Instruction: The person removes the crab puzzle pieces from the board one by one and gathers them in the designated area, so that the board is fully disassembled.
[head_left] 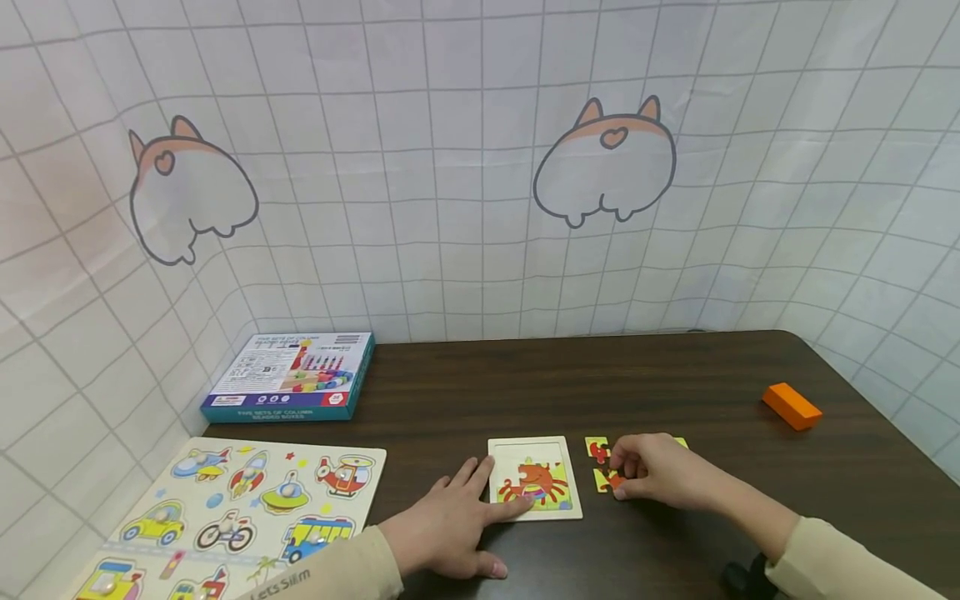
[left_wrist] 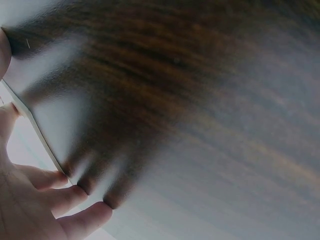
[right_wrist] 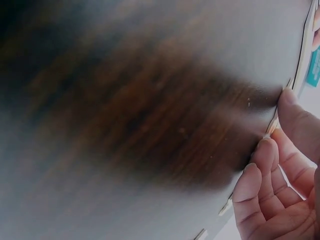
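Note:
A small puzzle board (head_left: 534, 443) with a white frame and a red crab picture lies in the middle of the table. My left hand (head_left: 453, 525) is spread flat, with fingertips on the board's left edge and one finger across the picture's lower part. Just right of the board, my right hand (head_left: 667, 471) has thumb and fingers bent around a yellow-and-red puzzle piece (head_left: 615, 480), low at the tabletop. In the right wrist view the piece's thin edge (right_wrist: 272, 125) shows between thumb and fingers. Another puzzle piece (head_left: 597, 450) lies just beyond it.
A yellow piece (head_left: 681, 442) peeks out behind the right hand. On the left lies a large knob puzzle board (head_left: 247, 500) with vehicles, and behind it a teal-edged box (head_left: 292, 379). An orange block (head_left: 792, 407) sits at the right. A grid-patterned curtain (head_left: 450, 208) surrounds the table.

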